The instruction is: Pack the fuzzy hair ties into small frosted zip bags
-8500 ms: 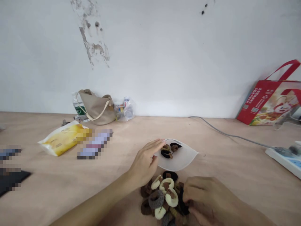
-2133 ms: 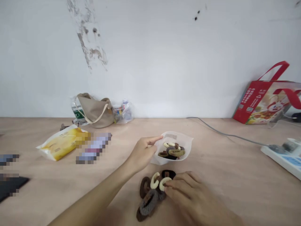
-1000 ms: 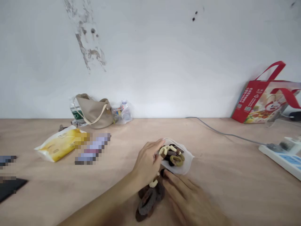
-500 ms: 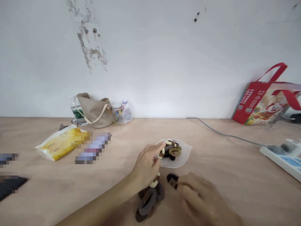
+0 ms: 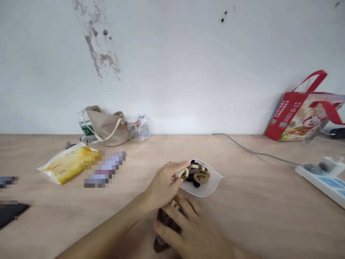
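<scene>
My left hand grips the near left edge of a translucent white plastic pouch, its fingertips at the pouch's mouth. Inside the pouch lies a heap of fuzzy hair ties in cream, brown, grey and black. My right hand rests on a smaller pile of fuzzy hair ties on the table, fingers spread. That pile is mostly hidden under the hand, with a bit of cream showing between the fingers.
A yellow packet and a pixelated item lie left of the pouch on the wooden table. A beige bag stands by the wall, and a red gift bag stands at right. A power strip trails a grey cable.
My right hand has moved left from beside the pile onto it, and the dark hair tie at its fingers no longer shows. My left hand stays at the pouch, which holds more hair ties than in the oldest frame.
</scene>
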Demonstrator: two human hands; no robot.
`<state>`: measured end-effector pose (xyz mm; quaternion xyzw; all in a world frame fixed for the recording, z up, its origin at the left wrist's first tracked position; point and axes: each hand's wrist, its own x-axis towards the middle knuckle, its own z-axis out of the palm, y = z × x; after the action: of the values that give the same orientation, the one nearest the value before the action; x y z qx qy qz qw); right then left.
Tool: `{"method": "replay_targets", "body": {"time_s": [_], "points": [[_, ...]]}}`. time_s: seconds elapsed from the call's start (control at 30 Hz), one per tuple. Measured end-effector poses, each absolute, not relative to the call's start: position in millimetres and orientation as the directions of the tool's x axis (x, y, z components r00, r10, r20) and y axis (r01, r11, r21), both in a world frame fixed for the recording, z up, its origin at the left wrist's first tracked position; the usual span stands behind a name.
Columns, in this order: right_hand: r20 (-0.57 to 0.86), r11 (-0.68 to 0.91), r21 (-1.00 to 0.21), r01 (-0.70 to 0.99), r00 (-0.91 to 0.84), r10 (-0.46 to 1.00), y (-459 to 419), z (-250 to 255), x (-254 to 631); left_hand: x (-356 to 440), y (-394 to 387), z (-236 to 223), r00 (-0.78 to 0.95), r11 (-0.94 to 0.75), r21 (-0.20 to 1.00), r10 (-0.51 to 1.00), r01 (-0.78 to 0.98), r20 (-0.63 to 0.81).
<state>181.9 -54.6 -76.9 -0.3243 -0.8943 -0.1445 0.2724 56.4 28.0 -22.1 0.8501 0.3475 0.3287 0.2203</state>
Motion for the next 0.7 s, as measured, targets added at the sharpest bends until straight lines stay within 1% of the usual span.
{"method": "replay_targets", "body": {"time_s": [0.1, 0.17, 0.23, 0.3, 0.37, 0.43, 0.5, 0.57, 0.63, 0.7], "points": [[0.423, 0.699, -0.059, 0.713, -0.616, 0.664, -45, -76, 164, 53, 32, -16, 0.523, -0.604, 0.647, 0.777, 0.465, 0.35], [0.379, 0.706, -0.091, 0.703, -0.631, 0.677, -42, -83, 160, 53, 33, -16, 0.516, -0.588, 0.658, 0.788, 0.471, 0.335], [0.431, 0.75, -0.056, 0.659, -0.662, 0.614, -43, -97, 166, 54, 32, -19, 0.518, -0.599, 0.654, 0.781, 0.463, 0.349], [0.543, 0.782, 0.013, 0.623, -0.661, 0.517, -49, -112, 180, 54, 28, -24, 0.52, -0.635, 0.63, 0.758, 0.447, 0.395], [0.659, 0.78, 0.066, 0.622, -0.614, 0.434, -57, -122, 199, 53, 21, -31, 0.523, -0.681, 0.592, 0.723, 0.432, 0.451], [0.737, 0.758, 0.069, 0.648, -0.546, 0.399, -67, -123, 220, 48, 12, -37, 0.536, -0.719, 0.554, 0.689, 0.419, 0.489], [0.736, 0.75, 0.085, 0.656, -0.548, 0.397, -75, -117, 238, 43, 3, -43, 0.535, -0.736, 0.533, 0.673, 0.418, 0.511], [0.674, 0.752, 0.16, 0.64, -0.627, 0.391, -81, -107, 252, 39, -5, -47, 0.517, -0.736, 0.522, 0.676, 0.432, 0.525], [0.629, 0.736, 0.215, 0.642, -0.667, 0.399, -86, -98, 264, 37, -9, -50, 0.5, -0.733, 0.511, 0.68, 0.449, 0.536], [0.647, 0.722, 0.195, 0.664, -0.64, 0.414, -89, -92, 273, 37, -10, -51, 0.512, -0.75, 0.479, 0.662, 0.456, 0.548]]}}
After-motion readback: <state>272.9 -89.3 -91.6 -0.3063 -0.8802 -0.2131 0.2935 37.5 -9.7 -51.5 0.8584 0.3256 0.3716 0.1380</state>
